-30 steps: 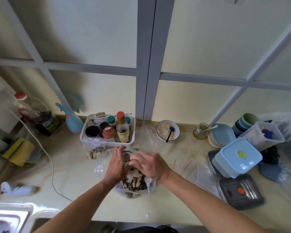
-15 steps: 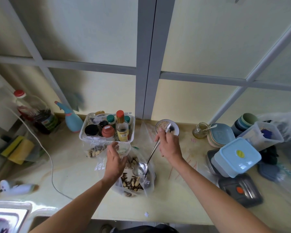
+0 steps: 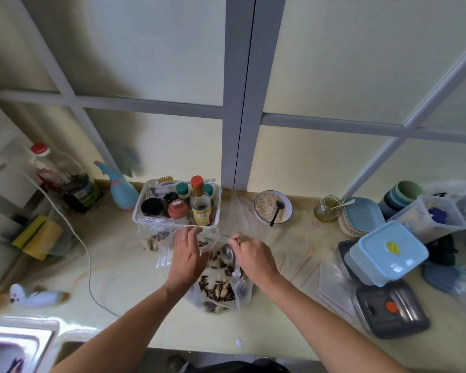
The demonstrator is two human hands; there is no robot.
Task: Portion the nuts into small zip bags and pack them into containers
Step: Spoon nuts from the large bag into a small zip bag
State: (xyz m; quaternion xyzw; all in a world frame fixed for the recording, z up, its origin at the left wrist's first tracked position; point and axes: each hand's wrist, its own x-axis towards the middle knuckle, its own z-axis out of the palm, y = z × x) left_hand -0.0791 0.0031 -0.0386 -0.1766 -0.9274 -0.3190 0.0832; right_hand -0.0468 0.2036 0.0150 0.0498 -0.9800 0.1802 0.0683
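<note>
Right hand (image 3: 253, 258) dropped from bowl (image 3: 273, 210), fingers gripping ladle (image 3: 228, 253); left hand (image 3: 186, 255) fingers pinching small bag (image 3: 209, 239).

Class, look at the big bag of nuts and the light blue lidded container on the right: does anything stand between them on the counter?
Only flat things. Between the bag of nuts and the light blue container lie empty zip bags with red strips on the counter. Nothing upright blocks the way. The container's lid is on.

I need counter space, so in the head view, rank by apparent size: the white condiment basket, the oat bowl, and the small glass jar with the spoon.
1. White condiment basket
2. Oat bowl
3. Glass jar
</note>
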